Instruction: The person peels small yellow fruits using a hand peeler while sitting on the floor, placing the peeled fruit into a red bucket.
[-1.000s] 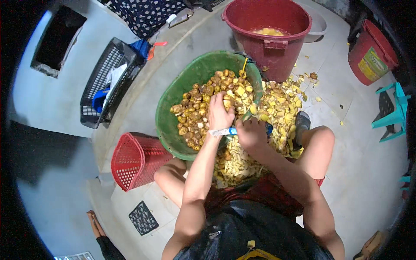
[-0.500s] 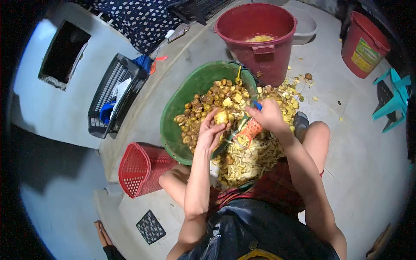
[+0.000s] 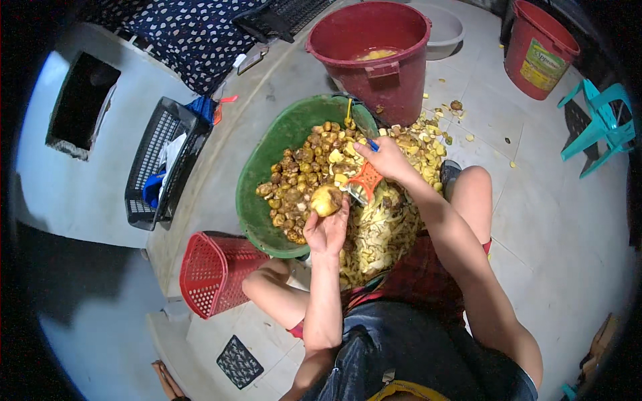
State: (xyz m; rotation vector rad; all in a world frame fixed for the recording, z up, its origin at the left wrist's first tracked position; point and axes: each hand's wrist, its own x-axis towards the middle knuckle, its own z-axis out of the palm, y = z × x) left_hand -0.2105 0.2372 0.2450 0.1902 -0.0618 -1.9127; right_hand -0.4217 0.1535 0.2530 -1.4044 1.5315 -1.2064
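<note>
In the head view, cupping a partly peeled potato (image 3: 326, 200) in the left hand (image 3: 326, 232), with fingers curled around it, over the lower right edge of the green basin (image 3: 250, 200). Gripping an orange peeler (image 3: 367, 178) in the right hand (image 3: 388, 160), with fingers closed and blade just beside the potato. Sitting before unpeeled potatoes (image 3: 309, 159) heaped inside the basin, with peelings (image 3: 378, 234) piled outside its lower right edge.

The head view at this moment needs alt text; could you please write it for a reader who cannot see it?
A seated person holds a partly peeled potato in the left grip and an orange peeler in the right grip. Heaped peelings lie beside a green tub of potatoes, with a large red bucket beyond.
</note>
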